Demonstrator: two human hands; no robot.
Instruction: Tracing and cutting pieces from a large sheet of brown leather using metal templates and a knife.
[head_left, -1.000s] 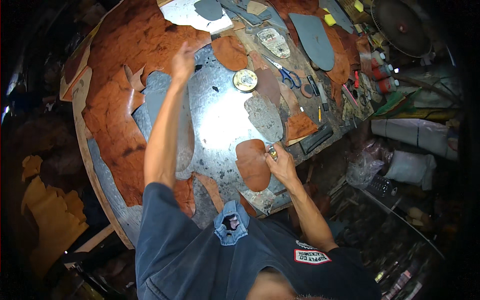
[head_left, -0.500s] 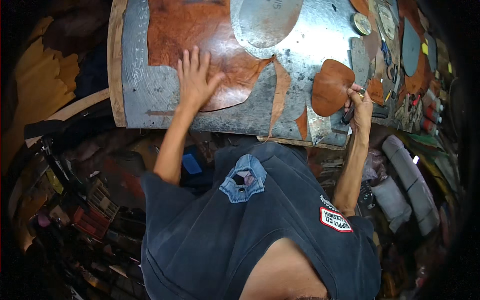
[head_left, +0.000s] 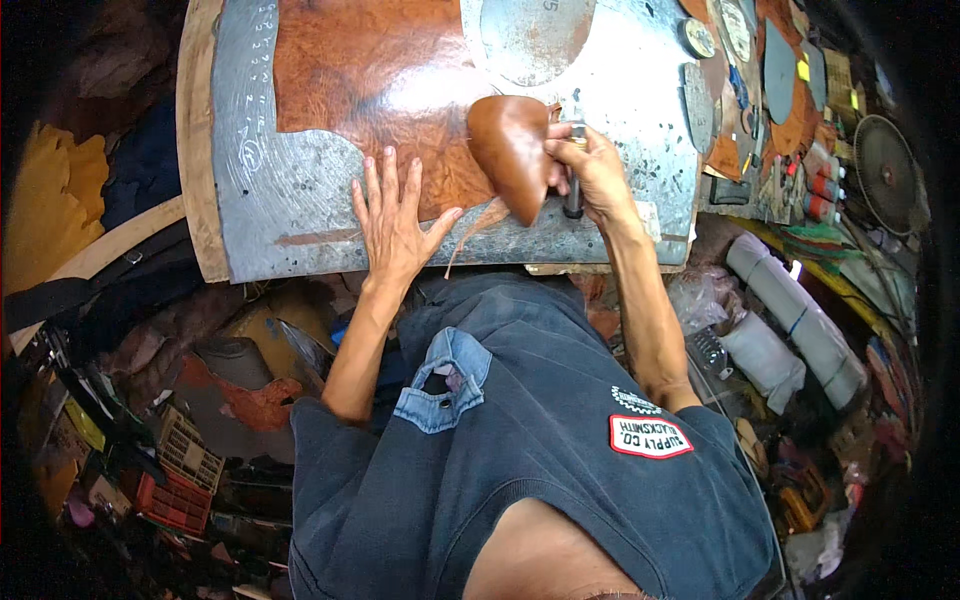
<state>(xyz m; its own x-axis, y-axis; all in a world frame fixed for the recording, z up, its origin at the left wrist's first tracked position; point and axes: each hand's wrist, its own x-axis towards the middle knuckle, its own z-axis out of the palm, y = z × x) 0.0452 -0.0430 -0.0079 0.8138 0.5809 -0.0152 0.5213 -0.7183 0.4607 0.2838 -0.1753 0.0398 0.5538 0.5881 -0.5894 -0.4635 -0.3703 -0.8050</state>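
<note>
My left hand (head_left: 394, 222) lies with fingers spread at the near edge of a large reddish-brown leather sheet (head_left: 365, 65), partly on the metal-topped table. In my right hand (head_left: 600, 178) is a smooth, curved brown leather piece (head_left: 507, 150), pinched at its right edge above the sheet's lower right part. The same hand holds a dark-handled tool (head_left: 573, 198); its kind is unclear. A thin leather strip (head_left: 478, 229) shows below the held piece. Beyond them, a grey oval template (head_left: 537, 45) rests at the sheet's right side.
A round tin (head_left: 697, 38), grey templates and leather scraps crowd the right side, with a pair of blue-handled scissors (head_left: 738, 88). Wood edging (head_left: 200, 150) bounds the table's left side. A fan (head_left: 888, 172) stands far right. Wrapped rolls (head_left: 800, 315) lie below.
My right hand has carried the brown leather piece and the tool leftward from the table's right side to over the large sheet. My left hand has shifted toward the sheet's near edge.
</note>
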